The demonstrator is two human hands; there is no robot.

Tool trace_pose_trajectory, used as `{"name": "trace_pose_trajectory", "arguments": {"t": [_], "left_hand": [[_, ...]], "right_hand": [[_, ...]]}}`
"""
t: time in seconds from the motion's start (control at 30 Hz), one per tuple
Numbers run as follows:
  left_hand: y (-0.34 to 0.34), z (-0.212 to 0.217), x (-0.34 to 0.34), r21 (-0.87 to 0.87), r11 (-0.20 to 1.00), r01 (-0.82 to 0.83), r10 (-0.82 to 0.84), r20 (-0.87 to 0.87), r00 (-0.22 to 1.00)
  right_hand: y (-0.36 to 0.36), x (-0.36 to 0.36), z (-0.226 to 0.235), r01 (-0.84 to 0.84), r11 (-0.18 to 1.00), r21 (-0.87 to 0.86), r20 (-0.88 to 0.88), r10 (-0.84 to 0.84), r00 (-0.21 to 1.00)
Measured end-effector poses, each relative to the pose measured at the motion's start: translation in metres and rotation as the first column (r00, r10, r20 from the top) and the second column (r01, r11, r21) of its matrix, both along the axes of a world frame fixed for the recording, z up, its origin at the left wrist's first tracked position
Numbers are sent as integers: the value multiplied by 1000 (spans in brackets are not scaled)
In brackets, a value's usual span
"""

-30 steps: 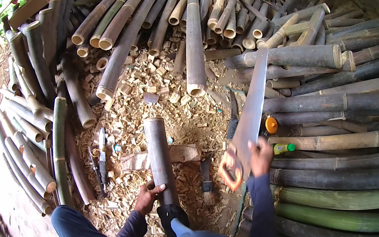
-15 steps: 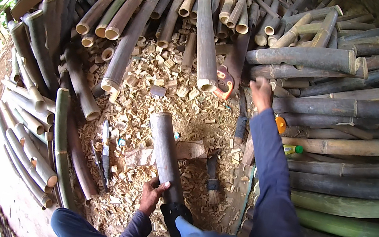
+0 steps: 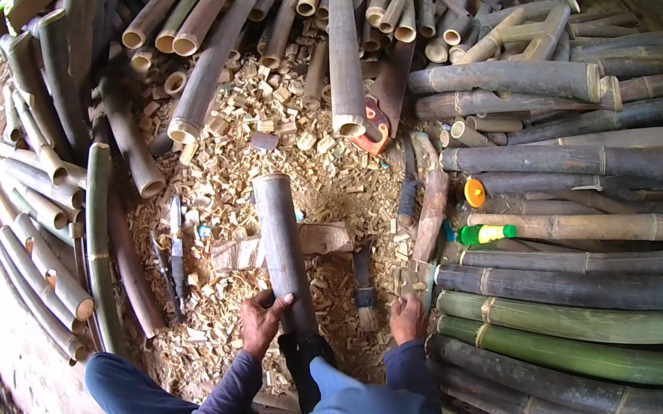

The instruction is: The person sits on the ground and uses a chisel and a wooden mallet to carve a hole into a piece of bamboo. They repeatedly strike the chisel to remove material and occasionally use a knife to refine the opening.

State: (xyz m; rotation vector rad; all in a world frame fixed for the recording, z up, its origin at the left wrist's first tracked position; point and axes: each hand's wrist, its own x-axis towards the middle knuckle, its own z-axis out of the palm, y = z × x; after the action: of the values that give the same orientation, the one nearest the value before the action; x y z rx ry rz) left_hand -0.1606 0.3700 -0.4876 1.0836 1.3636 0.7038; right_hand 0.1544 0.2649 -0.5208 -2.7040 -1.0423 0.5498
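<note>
My left hand (image 3: 262, 317) is wrapped round the lower part of a short dark bamboo section (image 3: 284, 243). That section slants away from me across a pale wood block (image 3: 326, 239), its cut end raised at the far side. Its near end meets something black (image 3: 299, 367) by my blue-clad leg. To the right, my right hand (image 3: 407, 319) is closed, beside a brush (image 3: 363, 294) with a dark handle; what its fingers hold, if anything, I cannot make out. A knife (image 3: 177, 239) lies left of the bamboo section.
Wood chips (image 3: 275, 124) cover the ground. Bamboo poles (image 3: 566, 313) are stacked on the right, with more at the back and left. An orange-handled saw (image 3: 374, 127), a dark-gripped blade (image 3: 407, 197), a green bottle (image 3: 485, 234) and an orange cap-like thing (image 3: 474, 193) lie around.
My right hand has come back toward me from beside the far right bamboo stack. The left hand keeps its hold on the bamboo section. The view has shifted slightly.
</note>
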Motion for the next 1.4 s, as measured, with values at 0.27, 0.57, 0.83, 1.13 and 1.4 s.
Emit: {"name": "trace_pose_trajectory", "arguments": {"t": [0.27, 0.57, 0.83, 1.13, 1.4], "left_hand": [[33, -7, -70, 291, 956, 40, 97, -440, 893], [106, -48, -170, 125, 992, 31, 99, -893, 438], [102, -98, -166, -22, 998, -65, 10, -895, 447], [80, -70, -166, -145, 795, -590, 606, 125, 786], [114, 30, -159, 355, 935, 16, 29, -121, 992]], "right_hand": [[74, 80, -12, -23, 992, 124, 366, -24, 930], [126, 157, -44, 3, 1000, 3, 180, -4, 984], [52, -9, 7, 657, 751, 65, -986, -54, 159], [-36, -72, 30, 598, 797, 85, -851, -254, 459], [-96, -32, -37, 473, 872, 127, -720, -247, 649]]}}
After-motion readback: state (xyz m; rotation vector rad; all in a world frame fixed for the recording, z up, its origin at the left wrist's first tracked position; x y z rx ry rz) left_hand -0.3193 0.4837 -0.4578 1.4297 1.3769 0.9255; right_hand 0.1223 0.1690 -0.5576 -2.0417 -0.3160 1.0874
